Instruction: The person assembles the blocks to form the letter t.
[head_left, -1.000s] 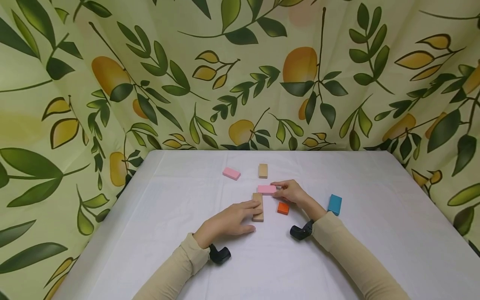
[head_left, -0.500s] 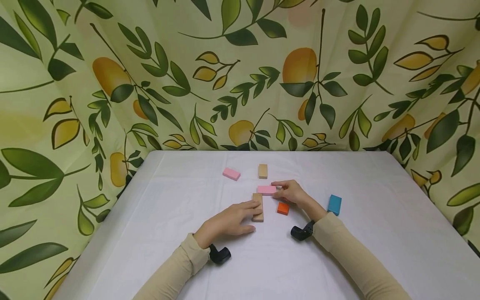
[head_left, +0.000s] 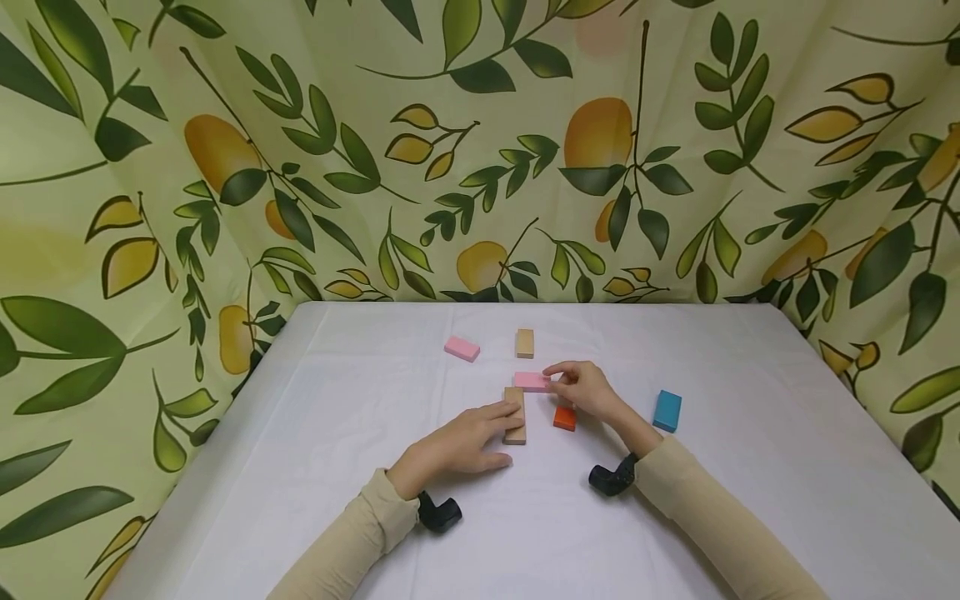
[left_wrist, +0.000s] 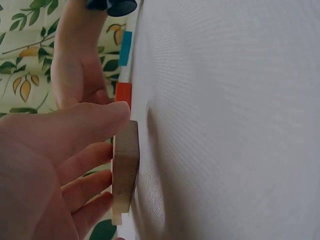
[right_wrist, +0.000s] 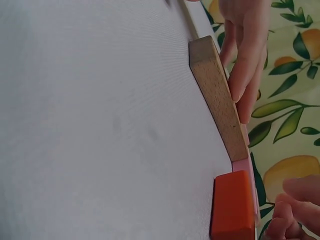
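Observation:
My left hand rests its fingertips on a long natural wooden block lying on the white tabletop. In the left wrist view the fingers touch the top face of the wooden block, the thumb held apart. Across its far end lies a pink block. Just beside the pink block's right end hovers my right hand, fingers loosely bent and holding nothing. A short red-orange block lies below the right hand. In the right wrist view that red block stands near the wooden one.
Farther back lie another pink block and a smaller wooden block. A blue block sits right of the right forearm. The white cloth-covered table ends at a leaf-patterned curtain.
My right hand has let go of the pink block and drawn slightly up and back to the right. The left hand stays on the wooden block.

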